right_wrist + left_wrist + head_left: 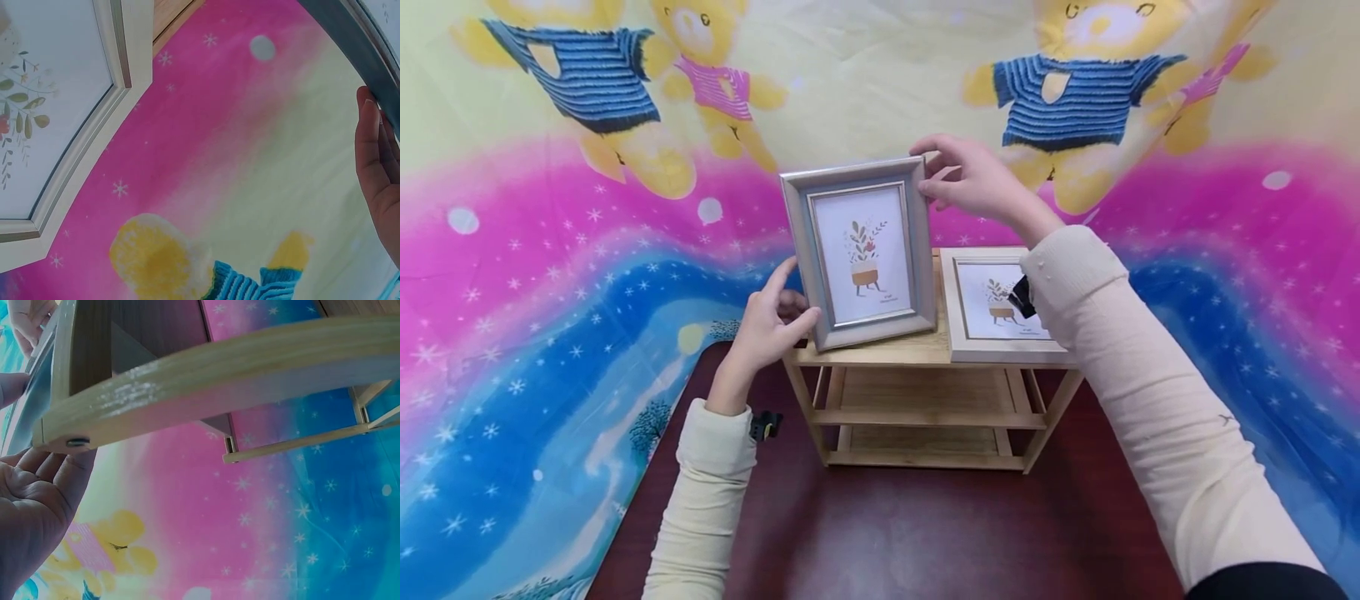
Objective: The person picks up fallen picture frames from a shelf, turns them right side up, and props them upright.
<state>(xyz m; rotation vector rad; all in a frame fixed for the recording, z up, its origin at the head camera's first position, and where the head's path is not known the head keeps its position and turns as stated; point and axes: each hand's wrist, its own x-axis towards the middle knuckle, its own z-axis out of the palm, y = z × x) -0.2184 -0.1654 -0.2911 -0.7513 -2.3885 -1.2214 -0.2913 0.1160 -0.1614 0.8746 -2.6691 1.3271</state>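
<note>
A grey-silver picture frame (862,250) with a potted-plant print stands tilted on the left half of the wooden rack's top (887,354), facing me. My left hand (771,321) grips its lower left edge, thumb in front and fingers behind. At the upper right corner my right hand (973,175) pinches the frame between thumb and fingers. The left wrist view shows the left hand (37,500) close by the rack's end. To the right, a cream picture frame (958,329) with a similar print lies face up, its right part hidden behind my right sleeve.
The three-tier wooden rack (925,419) stands on a dark red table (925,533). Behind it hangs a colourful cloth (865,100) printed with bears and snowflakes, which also runs along both sides.
</note>
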